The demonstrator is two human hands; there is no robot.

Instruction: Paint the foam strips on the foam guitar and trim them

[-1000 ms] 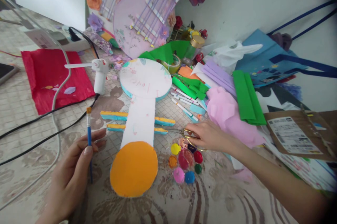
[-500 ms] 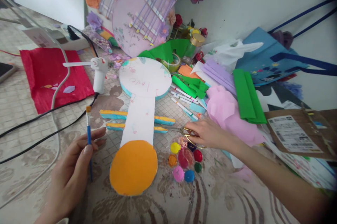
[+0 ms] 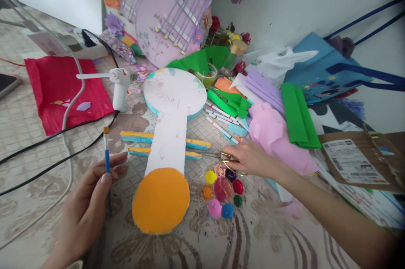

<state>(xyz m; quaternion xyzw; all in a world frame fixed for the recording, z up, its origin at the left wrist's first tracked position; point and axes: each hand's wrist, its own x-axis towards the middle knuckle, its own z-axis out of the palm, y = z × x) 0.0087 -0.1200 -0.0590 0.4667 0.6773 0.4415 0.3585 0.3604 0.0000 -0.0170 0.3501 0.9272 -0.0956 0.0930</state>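
A blue paintbrush (image 3: 106, 159) stands nearly upright between the thumb and fingers of my left hand (image 3: 91, 195), its bristles pointing away from me. My right hand (image 3: 245, 157) grips the gold handles of a pair of scissors (image 3: 218, 155), whose blades point left and end near a yellow-and-blue strip. Between the hands lies a painted cutout (image 3: 167, 142): a white oval with faint lettering, a white neck and an orange disc (image 3: 160, 201) at the near end. Two yellow-and-blue strips (image 3: 198, 144) stick out sideways from under the neck. Paint pots (image 3: 223, 189) in several colours sit just below my right hand.
A white handheld fan (image 3: 119, 90) and red crepe paper (image 3: 68, 96) lie to the left, with cables across them. Green paper (image 3: 299, 115), pink tissue (image 3: 268, 130), markers and a cardboard package (image 3: 354, 161) crowd the right. Decorated instrument-shaped crafts (image 3: 158, 28) stand behind.
Almost nothing differs. Both hands keep their holds and places, and the whole view has shifted very slightly.
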